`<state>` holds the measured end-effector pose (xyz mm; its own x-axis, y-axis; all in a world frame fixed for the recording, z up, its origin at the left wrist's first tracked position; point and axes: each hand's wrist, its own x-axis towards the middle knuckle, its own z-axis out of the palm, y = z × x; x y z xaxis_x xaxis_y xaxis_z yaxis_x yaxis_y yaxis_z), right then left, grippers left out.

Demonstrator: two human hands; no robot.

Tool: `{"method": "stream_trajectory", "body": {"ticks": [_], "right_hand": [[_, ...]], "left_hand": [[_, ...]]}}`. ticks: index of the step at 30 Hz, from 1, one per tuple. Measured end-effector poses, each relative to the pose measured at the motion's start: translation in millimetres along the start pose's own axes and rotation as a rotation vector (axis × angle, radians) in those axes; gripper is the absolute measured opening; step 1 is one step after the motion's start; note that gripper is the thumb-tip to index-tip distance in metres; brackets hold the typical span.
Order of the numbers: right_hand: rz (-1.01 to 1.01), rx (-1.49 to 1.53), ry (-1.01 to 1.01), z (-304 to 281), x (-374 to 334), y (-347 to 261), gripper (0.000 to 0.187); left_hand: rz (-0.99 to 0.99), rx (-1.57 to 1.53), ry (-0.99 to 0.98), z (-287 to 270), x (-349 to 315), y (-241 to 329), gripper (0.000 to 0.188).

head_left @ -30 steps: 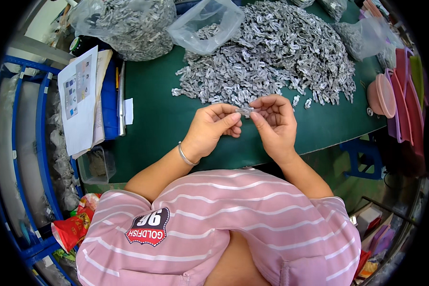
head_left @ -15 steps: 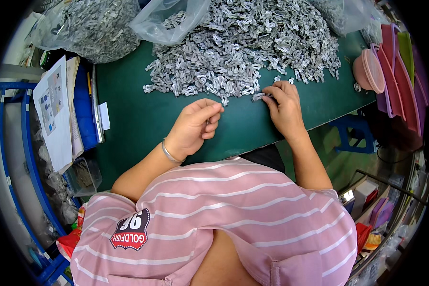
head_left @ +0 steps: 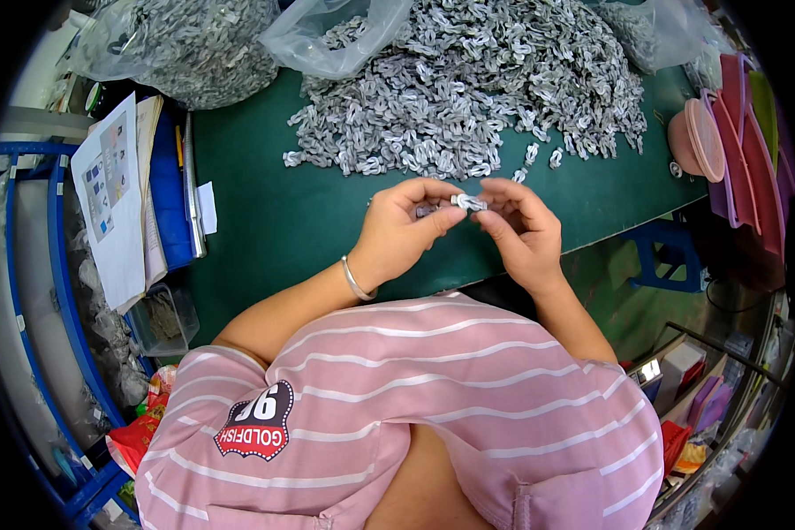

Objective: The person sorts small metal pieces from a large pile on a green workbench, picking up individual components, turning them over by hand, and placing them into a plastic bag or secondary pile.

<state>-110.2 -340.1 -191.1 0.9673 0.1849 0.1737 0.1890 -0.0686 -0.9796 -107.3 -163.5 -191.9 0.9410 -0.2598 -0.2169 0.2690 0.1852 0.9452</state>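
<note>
In front of my chest, both hands meet over a small grey looped piece (head_left: 469, 202). My left hand (head_left: 399, 223) is closed, its thumb and forefinger pinching the left end. A second greyish bit shows between its curled fingers; its shape is partly hidden. My right hand (head_left: 530, 237) has thumb and fingertips at the right end of the piece, closed around it. Just beyond lies a large heap of similar grey looped pieces (head_left: 477, 102) on the green table (head_left: 265, 225). A few loose ones (head_left: 531, 154) have strayed from its near edge.
Clear plastic bags (head_left: 181, 53) full of grey pieces stand at the far left, another at the far right. Papers and a blue folder (head_left: 156, 190) line the left side. A pink tub (head_left: 700, 141) sits at the right edge, a blue stool (head_left: 667, 256) below it.
My right hand has drawn back from the heap's edge with a grey piece. My left hand has moved right, and the two now meet at the piece. The view has shifted slightly.
</note>
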Motion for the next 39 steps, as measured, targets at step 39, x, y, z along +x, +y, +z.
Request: {"method": "stream_trajectory", "body": {"ticks": [39], "right_hand": [[-0.264, -0.957, 0.142, -45, 17, 31, 0.016]], "left_hand": [[-0.435, -0.388, -0.114, -5, 4, 1, 0.008]]}}
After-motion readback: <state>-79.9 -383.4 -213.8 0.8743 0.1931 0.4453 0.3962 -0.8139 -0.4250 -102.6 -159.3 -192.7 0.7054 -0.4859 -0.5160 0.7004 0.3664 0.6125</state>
